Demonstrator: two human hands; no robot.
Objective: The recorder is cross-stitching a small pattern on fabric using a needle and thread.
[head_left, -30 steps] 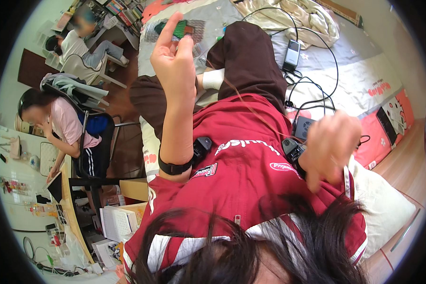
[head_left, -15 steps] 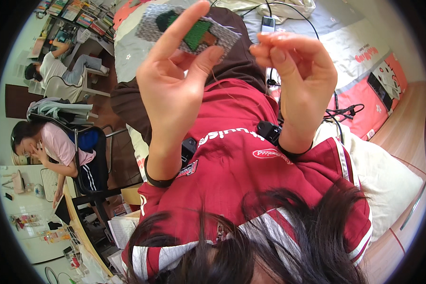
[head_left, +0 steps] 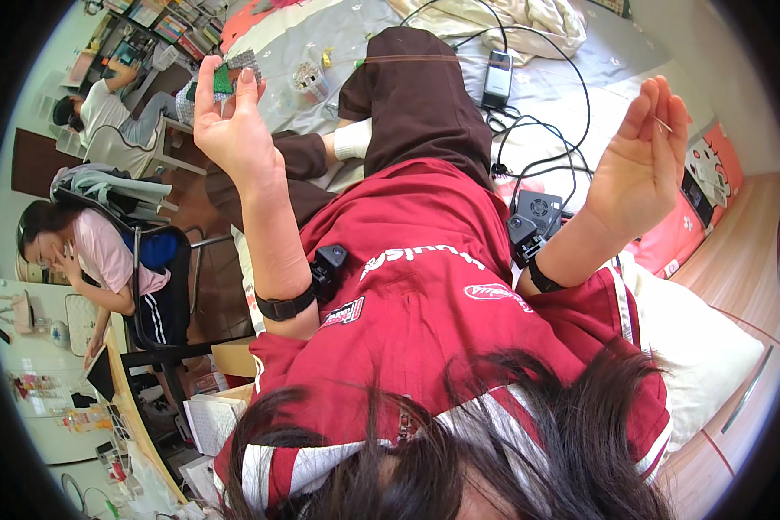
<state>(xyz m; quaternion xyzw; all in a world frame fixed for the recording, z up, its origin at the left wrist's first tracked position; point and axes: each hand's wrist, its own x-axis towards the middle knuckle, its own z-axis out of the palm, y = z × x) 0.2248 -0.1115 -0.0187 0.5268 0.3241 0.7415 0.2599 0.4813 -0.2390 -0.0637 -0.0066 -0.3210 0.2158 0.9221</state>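
Observation:
My left hand (head_left: pixel 238 147) is raised at the left, closed on a small embroidery piece (head_left: pixel 224 80) with grey, green and dark stitching. The fingers and thumb hide part of it. My right hand (head_left: pixel 634 173) is held up far to the right, its fingers pressed together on a thin sewing needle (head_left: pixel 663 126). A fine brownish thread (head_left: pixel 407 58) stretches across the gap above my knees, running out from beside the embroidery piece; its right end is too faint to follow.
On the bed lie a black power bank (head_left: pixel 497 80), looped black cables (head_left: pixel 572 139), and a clear container of small items (head_left: pixel 308 80). A dark box-shaped device (head_left: pixel 539 210) is by my right forearm. Two people sit on chairs at the left, one in a pink top (head_left: pixel 104 247).
My hands have moved far apart: the left to the left with the embroidery piece, the right out to the right with the needle. The thread now shows stretched between them.

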